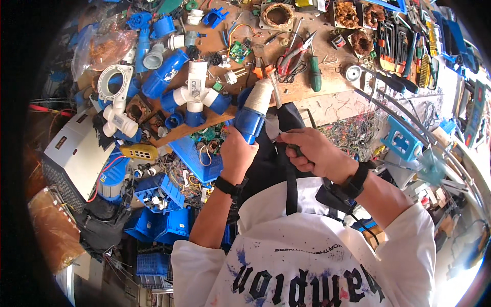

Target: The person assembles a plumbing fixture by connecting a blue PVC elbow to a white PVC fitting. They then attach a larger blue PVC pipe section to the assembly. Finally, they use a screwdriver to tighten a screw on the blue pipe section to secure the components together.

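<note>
My left hand (238,153) is wrapped round the lower end of a blue plastic pipe fitting (250,118), with a whitish, rough-surfaced cone (260,96) at its upper end. The piece tilts up toward the bench edge. My right hand (312,150), a little to its right above my lap, is closed round a small tool with a dark green handle (295,150). Most of that tool is hidden by my fingers, so its kind cannot be told. On the bench beyond lie a green-handled screwdriver (315,74) and red-handled pliers (292,60).
The wooden bench (335,84) carries white-and-blue pipe fittings (194,94), a green circuit board (239,51) and copper-wound motor parts (361,42). Tangled wires (350,128) lie right of my hands. Blue bins (162,225) and a yellow multimeter (139,152) are at left.
</note>
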A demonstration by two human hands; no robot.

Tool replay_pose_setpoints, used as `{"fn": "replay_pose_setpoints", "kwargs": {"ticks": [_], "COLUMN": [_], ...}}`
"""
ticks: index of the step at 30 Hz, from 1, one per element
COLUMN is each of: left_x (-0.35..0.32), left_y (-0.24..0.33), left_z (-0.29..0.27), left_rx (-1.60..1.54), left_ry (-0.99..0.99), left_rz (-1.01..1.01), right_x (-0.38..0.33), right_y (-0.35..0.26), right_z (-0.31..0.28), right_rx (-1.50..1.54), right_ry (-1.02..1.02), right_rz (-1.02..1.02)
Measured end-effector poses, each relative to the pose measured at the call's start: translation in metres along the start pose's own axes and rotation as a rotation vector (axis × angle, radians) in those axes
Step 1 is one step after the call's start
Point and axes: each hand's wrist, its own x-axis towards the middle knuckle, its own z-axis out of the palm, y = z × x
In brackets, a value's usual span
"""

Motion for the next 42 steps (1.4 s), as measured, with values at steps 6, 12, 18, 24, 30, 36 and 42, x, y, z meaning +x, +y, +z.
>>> {"fn": "replay_pose_setpoints", "kwargs": {"ticks": [6, 12, 18, 24, 30, 36, 42], "left_x": [0.001, 0.006, 0.015, 0.016, 0.016, 0.021, 0.040], "left_y": [-0.002, -0.006, -0.008, -0.006, -0.005, -0.011, -0.018], "left_z": [-0.001, -0.006, -0.012, -0.012, -0.017, -0.016, -0.021], "left_rx": [0.000, -0.019, -0.099, -0.088, -0.097, -0.160, -0.315], "left_ry": [-0.015, -0.012, -0.051, -0.033, -0.071, -0.072, -0.146], "left_rz": [-0.001, 0.058, 0.017, 0.034, 0.000, 0.009, -0.100], "right_x": [-0.002, 0.004, 0.005, 0.006, 0.004, 0.015, 0.023], "right_y": [-0.010, -0.052, -0.055, -0.060, -0.062, -0.045, -0.037], "right_z": [-0.014, -0.032, -0.004, 0.010, 0.023, 0.022, 0.028], "right_rx": [-0.184, -0.505, -0.628, -0.684, -0.666, -0.925, -0.898], "right_ry": [0.001, -0.088, 0.044, 0.134, 0.154, 0.265, 0.261], "right_rz": [-0.007, -0.040, 0.002, 0.084, 0.049, -0.248, -0.278]}}
